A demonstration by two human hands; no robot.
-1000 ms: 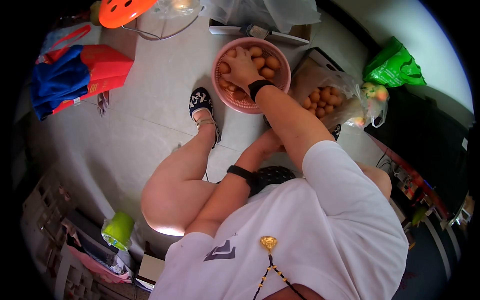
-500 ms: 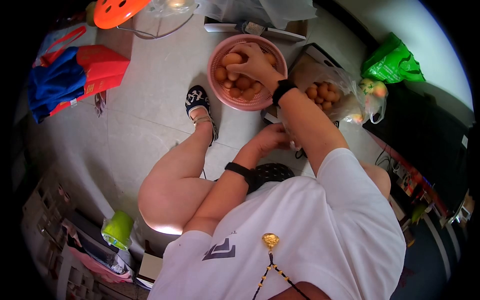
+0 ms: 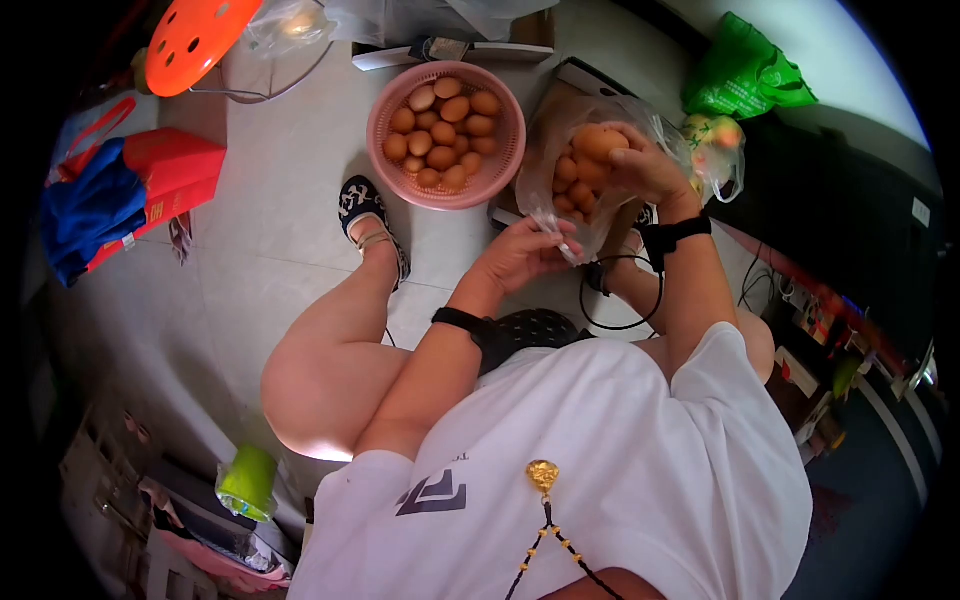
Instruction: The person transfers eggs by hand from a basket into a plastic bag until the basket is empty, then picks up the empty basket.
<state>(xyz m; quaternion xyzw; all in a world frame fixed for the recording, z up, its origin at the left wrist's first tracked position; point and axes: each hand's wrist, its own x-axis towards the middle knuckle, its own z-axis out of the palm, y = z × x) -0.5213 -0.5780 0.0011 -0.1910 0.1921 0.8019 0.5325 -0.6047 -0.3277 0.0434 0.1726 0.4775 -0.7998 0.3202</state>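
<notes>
Viewing from the head camera, noted the right hand at the upper right of a clear plastic bag, with fingers bent and partly closed around an egg. Could not tell from this angle whether gripping only one. Placed that held egg at the bag's mouth, just above a heap of brown eggs inside. Found the left hand at the bag's near edge, with thumb and fingers drawn together in a pinch on the gathered plastic.

Located the bag against an open box on the floor. Recorded a round pink basket just to the left of the bag, with more brown eggs spread across its bottom, out of contact with either hand. Saw a patterned shoe near the basket, on the wearer's left foot.

Logged a bag of fruit to the right of the egg bag, with a green bag just beyond. Logged also a red bag holding blue cloth well off to the left, and an orange seat at upper left.
</notes>
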